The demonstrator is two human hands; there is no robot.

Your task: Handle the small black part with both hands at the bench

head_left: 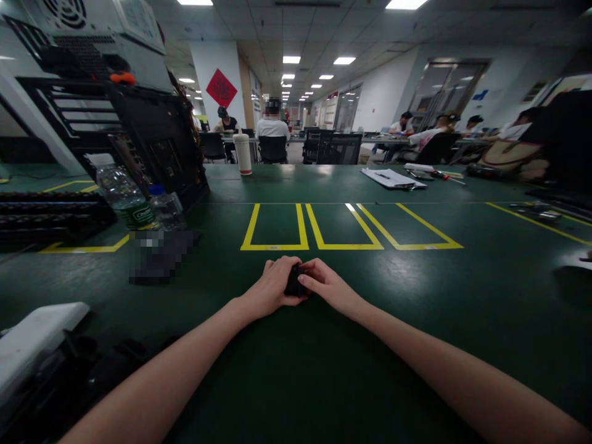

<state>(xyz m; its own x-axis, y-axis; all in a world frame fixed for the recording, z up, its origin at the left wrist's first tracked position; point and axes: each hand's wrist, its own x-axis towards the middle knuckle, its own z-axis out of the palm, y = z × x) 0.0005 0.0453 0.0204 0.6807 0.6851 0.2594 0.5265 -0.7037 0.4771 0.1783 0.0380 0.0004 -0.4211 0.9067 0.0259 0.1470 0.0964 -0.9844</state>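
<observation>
Both hands meet over the green table (296, 370), just in front of the yellow tape outlines (275, 248). Between them is a small black object (293, 282), mostly covered by fingers; its kind I cannot make out. My left hand (276, 280) wraps round it from the left, with the thumb below and the fingers over the top. From the right, my right hand (324, 282) grips it with thumb and fingers closed at its side.
At left stand a computer case (157, 145), a water bottle (123, 191) and a smaller clear bottle (165, 206). A white cup (242, 154) stands further back. A clipboard with papers (391, 179) lies at back right. Several people sit at tables beyond.
</observation>
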